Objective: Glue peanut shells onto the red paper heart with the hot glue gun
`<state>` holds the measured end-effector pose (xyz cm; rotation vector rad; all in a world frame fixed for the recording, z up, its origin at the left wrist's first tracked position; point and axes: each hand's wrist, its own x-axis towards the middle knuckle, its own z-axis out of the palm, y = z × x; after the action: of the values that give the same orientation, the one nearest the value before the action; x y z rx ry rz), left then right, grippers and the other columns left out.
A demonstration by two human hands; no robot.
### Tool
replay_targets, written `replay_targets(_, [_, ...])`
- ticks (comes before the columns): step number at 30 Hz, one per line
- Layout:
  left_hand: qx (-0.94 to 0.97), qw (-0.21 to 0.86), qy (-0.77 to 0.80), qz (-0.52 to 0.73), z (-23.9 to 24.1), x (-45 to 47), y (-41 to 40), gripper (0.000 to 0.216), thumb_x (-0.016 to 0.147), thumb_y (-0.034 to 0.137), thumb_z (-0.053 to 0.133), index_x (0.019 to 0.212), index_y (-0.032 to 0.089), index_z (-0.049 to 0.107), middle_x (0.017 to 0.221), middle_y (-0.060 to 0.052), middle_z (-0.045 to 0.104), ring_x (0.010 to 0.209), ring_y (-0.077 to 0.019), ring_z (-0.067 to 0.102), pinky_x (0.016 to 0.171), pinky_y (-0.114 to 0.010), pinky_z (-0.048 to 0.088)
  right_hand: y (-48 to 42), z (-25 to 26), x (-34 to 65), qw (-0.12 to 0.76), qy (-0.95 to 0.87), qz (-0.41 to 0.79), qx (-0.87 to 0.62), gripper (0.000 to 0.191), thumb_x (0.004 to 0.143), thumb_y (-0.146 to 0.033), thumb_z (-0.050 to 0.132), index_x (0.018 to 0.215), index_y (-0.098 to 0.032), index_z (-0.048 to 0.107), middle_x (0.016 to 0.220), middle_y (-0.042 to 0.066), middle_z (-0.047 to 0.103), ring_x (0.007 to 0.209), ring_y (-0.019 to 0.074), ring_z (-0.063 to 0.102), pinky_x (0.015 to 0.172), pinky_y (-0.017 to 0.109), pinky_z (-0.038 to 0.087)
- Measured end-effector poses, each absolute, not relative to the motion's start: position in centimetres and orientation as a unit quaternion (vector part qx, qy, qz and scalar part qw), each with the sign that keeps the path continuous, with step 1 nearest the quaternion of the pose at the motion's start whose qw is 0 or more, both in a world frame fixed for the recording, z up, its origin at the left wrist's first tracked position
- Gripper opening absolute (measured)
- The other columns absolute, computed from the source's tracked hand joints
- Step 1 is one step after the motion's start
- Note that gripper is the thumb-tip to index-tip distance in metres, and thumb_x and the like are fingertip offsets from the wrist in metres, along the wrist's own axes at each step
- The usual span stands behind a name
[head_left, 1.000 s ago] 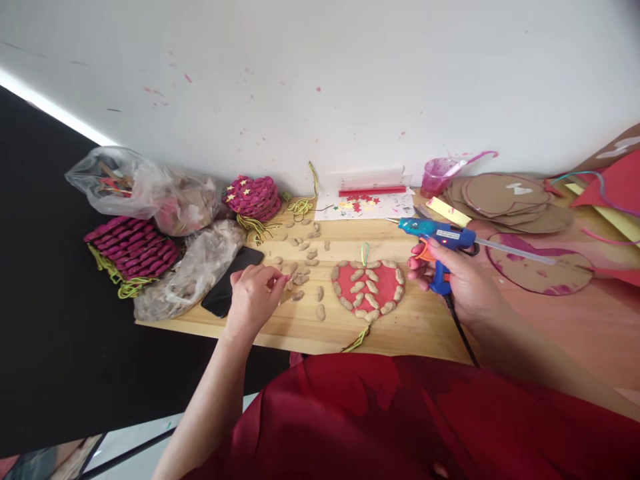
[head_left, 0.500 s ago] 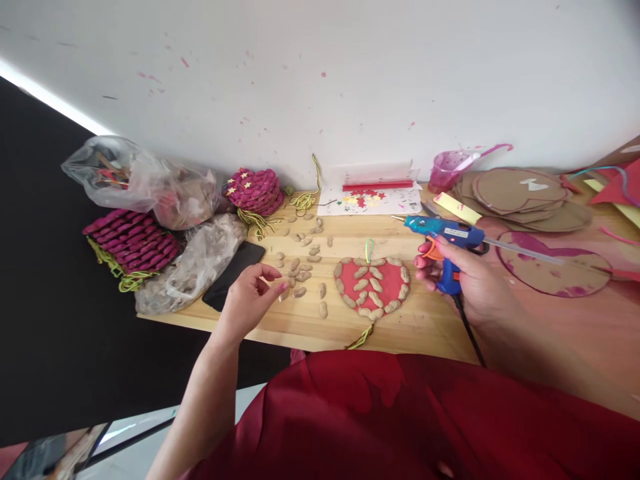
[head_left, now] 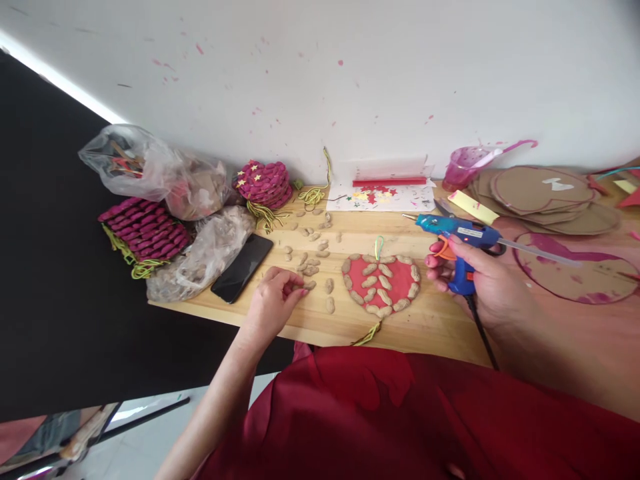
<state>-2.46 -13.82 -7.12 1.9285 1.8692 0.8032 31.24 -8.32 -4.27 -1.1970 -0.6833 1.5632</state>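
My right hand (head_left: 480, 273) is wrapped round a blue and teal hot glue gun (head_left: 463, 235). Its nozzle points left, and a clear glue stick (head_left: 540, 251) sticks out of the back. My left hand (head_left: 277, 300) is low over the wood, thumb and fingertips closed at a peanut (head_left: 309, 285) beside a loose group of peanuts (head_left: 311, 263). Between the hands lies a red heart (head_left: 399, 283) rimmed with peanuts, with two slanted rows of them down its middle. A green loop (head_left: 379, 248) tops the heart, and a yellow-green yarn tail (head_left: 369, 335) hangs off its tip.
Left on the table (head_left: 280, 328) are a black phone (head_left: 243, 267), plastic bags (head_left: 220, 250) and purple woven pieces (head_left: 145, 230). At the back, small stars lie on white paper (head_left: 345, 198). To the right are a pink cup (head_left: 463, 168) and cardboard cutouts (head_left: 540, 190).
My left hand has come down onto a peanut at the edge of the loose group. The view has shifted, uncovering more of the phone. My right hand keeps the glue gun much the same.
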Motion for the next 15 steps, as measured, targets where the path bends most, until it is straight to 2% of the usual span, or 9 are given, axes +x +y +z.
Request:
replay_targets(5, [0.708,0.101,0.635,0.292,-7.1,-0.8,-14.5,0.004,0.090,0.020,0.068,0.094,0.019,0.070,0.095,-0.004,0.064,0.067,-0.0106,0.060,0.065,-0.025,0.055,-8.1,-4.4,31.3,0.504,-0.284,0.649,-0.494,0.025,0.074,-0.039,0.084,0.079,-0.017,0.072,0.066,0.004,0.067,0.053,0.0144,0.065,0.042,0.019,0.047])
replay_targets(11, [0.809,0.077,0.491,0.315,-8.9,1.9,-16.4,0.012,0.097,0.020,0.062,0.106,0.021,0.069,0.101,-0.007,0.065,0.094,-0.0157,0.067,0.084,-0.026,0.057,-8.1,-4.5,31.4,0.493,-0.290,0.659,-0.489,0.023,0.077,-0.037,0.082,0.080,-0.017,0.072,0.068,0.004,0.067,0.054,0.0146,0.065,0.042,0.019,0.047])
replay_targets(15, [0.814,0.071,0.489,0.306,-9.9,2.1,-16.3,0.015,0.099,0.019,0.057,0.108,0.022,0.069,0.101,-0.008,0.064,0.093,-0.0163,0.067,0.083,-0.027,0.058,-8.2,-4.5,31.3,0.486,-0.287,0.661,-0.495,0.023,0.075,-0.038,0.083,0.080,-0.018,0.072,0.068,0.005,0.067,0.057,0.0163,0.067,0.042,0.019,0.047])
